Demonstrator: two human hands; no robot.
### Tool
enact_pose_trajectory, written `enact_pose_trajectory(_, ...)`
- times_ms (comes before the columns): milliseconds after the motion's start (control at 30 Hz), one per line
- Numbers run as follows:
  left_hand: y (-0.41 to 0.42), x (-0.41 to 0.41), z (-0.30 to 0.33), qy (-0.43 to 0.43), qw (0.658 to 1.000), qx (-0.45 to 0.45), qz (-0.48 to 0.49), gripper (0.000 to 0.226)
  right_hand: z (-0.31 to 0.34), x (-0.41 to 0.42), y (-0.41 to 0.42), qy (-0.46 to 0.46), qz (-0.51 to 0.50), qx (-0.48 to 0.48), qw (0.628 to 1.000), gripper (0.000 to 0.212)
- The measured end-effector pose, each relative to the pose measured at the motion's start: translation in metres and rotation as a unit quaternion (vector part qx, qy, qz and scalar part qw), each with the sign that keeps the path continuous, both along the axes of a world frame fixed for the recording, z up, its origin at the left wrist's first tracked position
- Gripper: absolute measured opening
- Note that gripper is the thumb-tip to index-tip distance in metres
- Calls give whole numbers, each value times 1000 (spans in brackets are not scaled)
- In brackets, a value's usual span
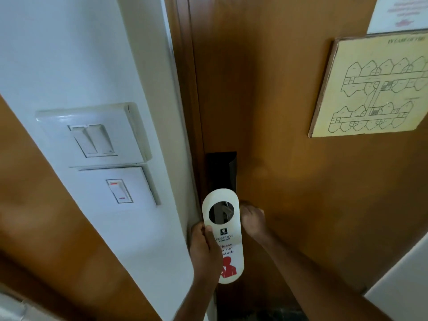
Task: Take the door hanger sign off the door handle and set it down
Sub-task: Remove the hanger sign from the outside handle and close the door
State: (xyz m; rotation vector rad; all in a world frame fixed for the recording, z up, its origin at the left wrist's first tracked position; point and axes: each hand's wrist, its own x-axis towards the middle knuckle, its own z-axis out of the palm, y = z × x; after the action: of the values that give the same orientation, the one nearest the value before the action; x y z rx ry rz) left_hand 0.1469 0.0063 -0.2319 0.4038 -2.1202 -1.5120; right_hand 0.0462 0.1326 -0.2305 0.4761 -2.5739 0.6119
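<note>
1. A white door hanger sign (225, 242), printed with a red figure, is held upright in front of the wooden door (278, 112), at 6 o'clock in view.
2. Its left edge is gripped by the left hand (205, 249), thumb on the face.
3. The metal door handle (226, 210) shows through the sign's round hole.
4. The handle's outer end is enclosed by the right hand (252, 220), at the sign's 3 o'clock.
5. A black lock plate (222, 170) sits at 12 o'clock, wall switches (97, 140) at 10 o'clock.

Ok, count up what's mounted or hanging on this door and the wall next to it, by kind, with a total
Switch plates on the wall: 2, the upper and the lower
Papers posted on the door: 2, the floor plan and a white notice
Door hanger sign: 1
Black lock plate: 1
Total: 6
</note>
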Motion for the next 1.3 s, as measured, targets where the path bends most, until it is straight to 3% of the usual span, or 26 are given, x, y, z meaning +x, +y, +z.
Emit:
enact_pose_trajectory(167,0,-1,-11,-23,1000,14,5,13,-2,-10,2,-8,25,30,999,37)
enact_pose_trajectory(300,-3,-2,-17,-26,1000,16,7,10,-6,-19,2,-36,35,50,997,13)
enact_pose_trajectory(433,-4,-2,-21,-33,999,16,7,10,-11,-28,2,-99,18,24,995,21)
enact_pose_trajectory(767,-5,-8,-22,-36,999,13,12,12,0,-28,-1,-79,32,43,995,11)
enact_pose_trajectory(833,-4,-10,-22,-35,999,8,17,11,-1,-26,-1,-63,28,57,996,20)
enact_pose_trajectory(1133,-8,-21,-20,-47,998,-2,28,13,-8,-34,-2,-52,27,8,998,12)
enact_pose_trajectory(1300,-8,-21,-20,-46,998,-8,32,17,-10,-33,-2,-135,20,6,991,15)
